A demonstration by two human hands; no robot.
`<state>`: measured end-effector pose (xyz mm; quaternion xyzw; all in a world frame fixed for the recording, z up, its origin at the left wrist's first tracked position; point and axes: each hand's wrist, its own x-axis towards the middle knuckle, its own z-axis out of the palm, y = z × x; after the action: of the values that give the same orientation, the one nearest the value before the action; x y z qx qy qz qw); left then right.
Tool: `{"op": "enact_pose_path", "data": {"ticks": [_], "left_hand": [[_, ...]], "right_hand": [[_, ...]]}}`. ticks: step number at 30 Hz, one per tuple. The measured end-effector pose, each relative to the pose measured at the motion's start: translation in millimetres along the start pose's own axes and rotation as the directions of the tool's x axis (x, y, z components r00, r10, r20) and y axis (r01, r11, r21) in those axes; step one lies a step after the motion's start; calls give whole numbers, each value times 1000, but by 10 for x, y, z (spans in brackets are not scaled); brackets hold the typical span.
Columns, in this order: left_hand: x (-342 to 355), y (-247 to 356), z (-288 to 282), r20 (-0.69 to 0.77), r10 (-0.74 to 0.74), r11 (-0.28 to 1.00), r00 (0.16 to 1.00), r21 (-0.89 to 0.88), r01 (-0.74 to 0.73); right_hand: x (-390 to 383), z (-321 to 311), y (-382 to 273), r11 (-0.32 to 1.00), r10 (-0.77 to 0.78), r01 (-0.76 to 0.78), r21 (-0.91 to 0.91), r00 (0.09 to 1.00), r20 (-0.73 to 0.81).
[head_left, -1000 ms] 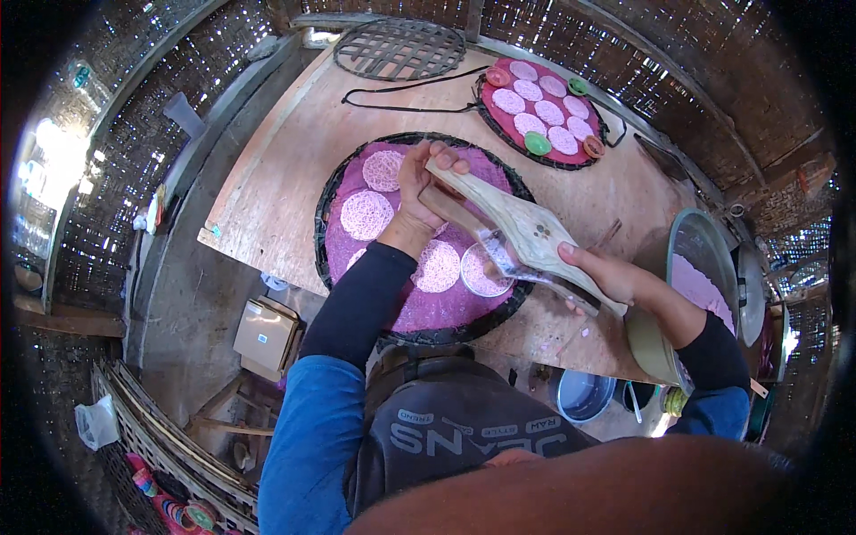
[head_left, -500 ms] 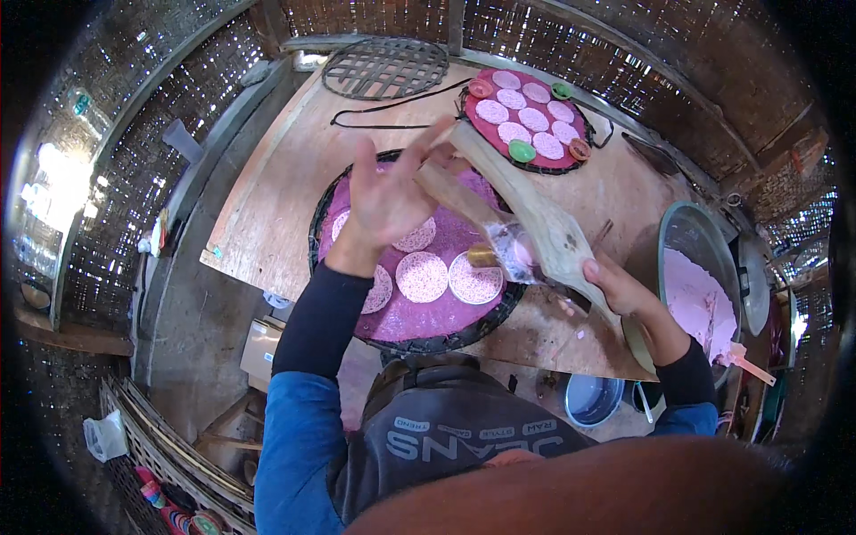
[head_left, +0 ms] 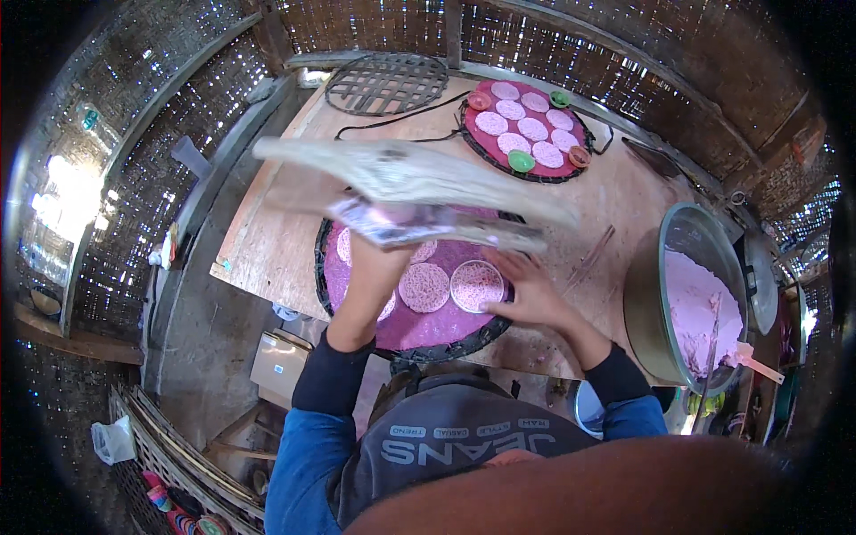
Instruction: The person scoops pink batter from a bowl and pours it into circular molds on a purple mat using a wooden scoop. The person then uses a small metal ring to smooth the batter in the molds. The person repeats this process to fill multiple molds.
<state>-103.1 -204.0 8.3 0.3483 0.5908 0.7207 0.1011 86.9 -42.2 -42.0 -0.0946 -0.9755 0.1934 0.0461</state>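
Observation:
A two-handled wooden press [head_left: 419, 174], blurred by motion, is raised crosswise above the near round tray [head_left: 419, 334]. Clear plastic [head_left: 379, 223] shows between its two long wooden arms. My left hand [head_left: 382, 263] holds the press from the near side, its fingers hidden behind the wood. On the tray's purple cloth lie several lacy pink discs [head_left: 423, 287]. The one at the right sits in a pale-rimmed round mould [head_left: 477, 285]. My right hand [head_left: 533, 290] is at that mould's right edge, thumb and fingers apart; whether they touch the rim I cannot tell.
A second round tray [head_left: 571, 175] with pink discs and small green and red dishes stands at the far right. A big basin [head_left: 644, 312] of pink dough, with a pink-handled spatula [head_left: 761, 363], is on the right. A woven lattice [head_left: 385, 85] lies at the back.
The press has swung left and level, passing from my right hand to my left. My right hand has let go of it and come down beside the mould.

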Motion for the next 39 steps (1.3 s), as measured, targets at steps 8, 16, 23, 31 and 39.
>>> {"op": "enact_pose_path", "data": {"ticks": [8,16,23,31,39], "left_hand": [[-153,96,-347,-151,-291,941,945,-222,254],[-151,89,-383,-184,-257,954,949,-207,218],[-84,92,-364,-164,-215,975,963,-93,202],[9,-14,-345,-46,-192,981,980,19,193],[464,52,223,358,172,901,918,319,-294]], "right_hand": [[23,196,-3,1000,-11,11,-17,1000,0],[225,54,168,994,-11,11,108,1000,-5],[769,163,335,998,64,-65,-17,997,-38],[822,-63,349,978,-95,115,173,988,-123],[572,-1251,20,558,-228,-293,777,846,482]]}}
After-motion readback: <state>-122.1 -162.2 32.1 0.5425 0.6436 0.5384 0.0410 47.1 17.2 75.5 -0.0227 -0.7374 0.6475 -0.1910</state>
